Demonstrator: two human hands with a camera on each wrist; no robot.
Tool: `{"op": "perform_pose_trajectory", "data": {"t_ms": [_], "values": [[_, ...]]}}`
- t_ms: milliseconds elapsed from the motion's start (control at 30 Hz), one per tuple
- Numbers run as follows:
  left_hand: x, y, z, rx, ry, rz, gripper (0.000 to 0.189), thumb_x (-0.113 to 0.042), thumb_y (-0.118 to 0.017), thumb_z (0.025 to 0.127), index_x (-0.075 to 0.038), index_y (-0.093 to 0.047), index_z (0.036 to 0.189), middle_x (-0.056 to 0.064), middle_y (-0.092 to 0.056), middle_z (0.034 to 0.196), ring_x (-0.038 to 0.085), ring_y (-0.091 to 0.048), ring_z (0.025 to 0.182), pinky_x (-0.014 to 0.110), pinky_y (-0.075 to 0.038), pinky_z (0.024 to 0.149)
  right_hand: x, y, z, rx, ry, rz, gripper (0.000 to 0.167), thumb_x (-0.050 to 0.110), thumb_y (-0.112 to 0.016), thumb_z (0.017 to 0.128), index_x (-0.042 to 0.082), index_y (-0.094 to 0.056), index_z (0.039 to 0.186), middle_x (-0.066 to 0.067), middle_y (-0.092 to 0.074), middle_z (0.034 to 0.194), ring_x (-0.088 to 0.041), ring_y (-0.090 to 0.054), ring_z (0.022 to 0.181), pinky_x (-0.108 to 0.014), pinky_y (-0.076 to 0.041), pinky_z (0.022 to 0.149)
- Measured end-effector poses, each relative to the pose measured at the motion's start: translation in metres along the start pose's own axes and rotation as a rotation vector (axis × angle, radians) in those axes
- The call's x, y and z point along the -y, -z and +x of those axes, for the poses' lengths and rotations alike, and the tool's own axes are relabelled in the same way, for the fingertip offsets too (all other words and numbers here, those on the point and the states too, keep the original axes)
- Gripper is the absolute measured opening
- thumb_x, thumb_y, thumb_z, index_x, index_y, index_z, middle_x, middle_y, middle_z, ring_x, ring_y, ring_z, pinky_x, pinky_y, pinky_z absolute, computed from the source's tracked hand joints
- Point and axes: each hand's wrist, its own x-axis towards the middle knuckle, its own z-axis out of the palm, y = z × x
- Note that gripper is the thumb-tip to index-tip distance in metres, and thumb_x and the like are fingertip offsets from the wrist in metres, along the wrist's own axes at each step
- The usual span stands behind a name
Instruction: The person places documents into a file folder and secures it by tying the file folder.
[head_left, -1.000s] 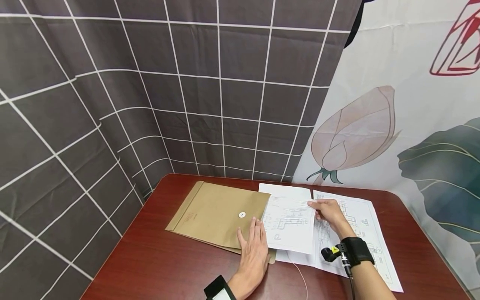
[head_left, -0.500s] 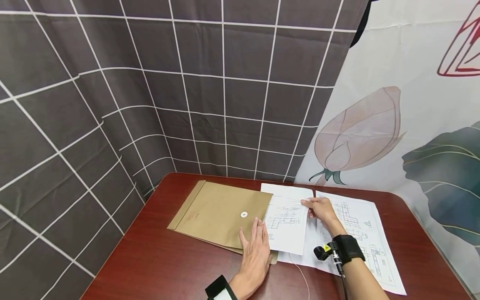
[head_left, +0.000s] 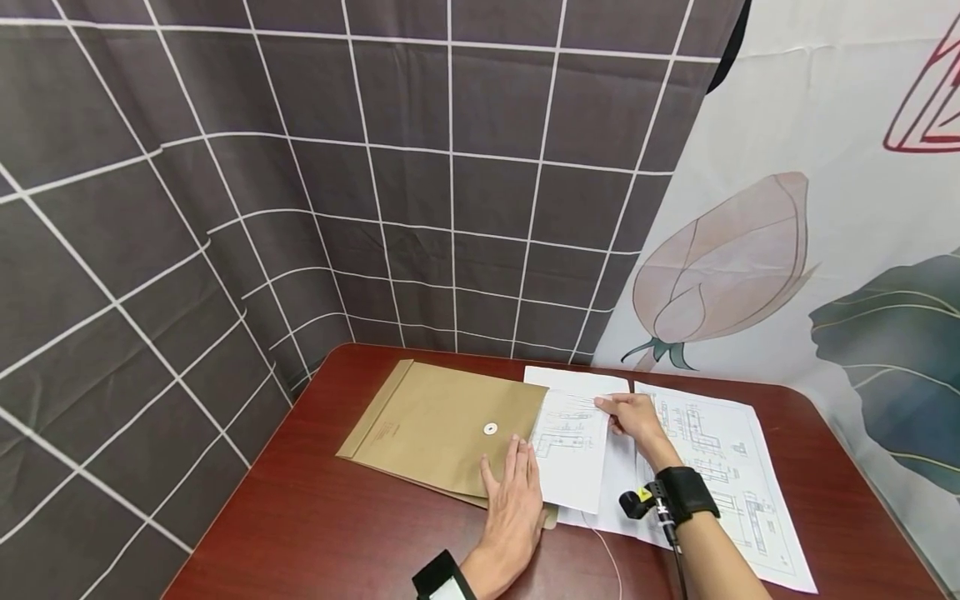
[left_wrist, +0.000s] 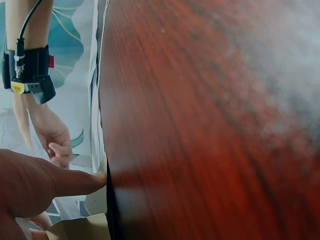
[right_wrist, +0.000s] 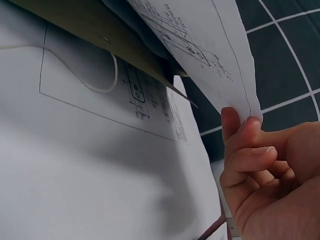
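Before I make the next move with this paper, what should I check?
1. Right hand pinching the paper: ok.
2. Left hand resting on the envelope: ok.
3. Depth of the paper's left end: cannot tell, the envelope hides it.
4. String clear of the paper: cannot tell, part is hidden.
5. Bare table under the paper: not ok, other drawings lie there.

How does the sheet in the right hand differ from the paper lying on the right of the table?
The held sheet is pinched by the right hand; the right-side paper is not gripped.
The held sheet is raised at its right edge, while the right-side paper lies on the table.
Both are white and carry line drawings.
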Motion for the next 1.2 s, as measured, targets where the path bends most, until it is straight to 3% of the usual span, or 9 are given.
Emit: {"op": "perform_pose_trajectory", "data": {"t_ms": [233,400,900,1200], "values": [[-0.001,0.001,-0.001,0.028,0.003,-0.001,0.095,-0.044,-0.082,0.067,0.005,-0.045,0.139,0.016,-0.045,0.142,0.030,-0.029,0.141,0.066,-0.032,0.098,0.002,-0.008,-0.001,0.004,-0.009,0.004,0.027,0.019,-0.062,0.094,-0.006,-0.065,0.102,0.002,-0.053,0.060,-0.010,-0.044,0.048,-0.026,-0.034,0.048],[-0.001,0.001,-0.002,0.014,-0.001,0.000,0.094,-0.043,-0.082,0.068,0.006,-0.044,0.140,0.017,-0.045,0.142,0.030,-0.030,0.141,0.066,-0.032,0.098,0.002,-0.013,0.001,0.007,-0.014,0.018,0.030,0.018,-0.062,0.094,-0.007,-0.065,0.110,0.001,-0.057,0.064,-0.009,-0.045,0.049,-0.024,-0.034,0.046],[0.000,-0.001,-0.003,-0.038,-0.012,-0.007,0.087,-0.037,-0.082,0.068,0.005,-0.049,0.136,0.017,-0.047,0.141,0.029,-0.033,0.138,0.065,-0.033,0.097,0.008,-0.030,0.000,0.040,0.038,0.012,0.032,0.017,-0.064,0.093,-0.007,-0.063,0.114,0.003,-0.048,0.052,-0.007,-0.041,0.043,-0.022,-0.028,0.041],[0.001,0.000,-0.003,-0.035,-0.017,0.027,0.074,-0.029,-0.076,0.074,0.004,-0.050,0.136,0.015,-0.046,0.142,0.029,-0.031,0.141,0.065,-0.034,0.097,0.011,-0.036,0.002,0.043,0.046,0.032,0.021,0.015,-0.064,0.092,-0.006,-0.064,0.096,0.003,-0.051,0.050,-0.006,-0.042,0.038,-0.021,-0.031,0.040]]}}
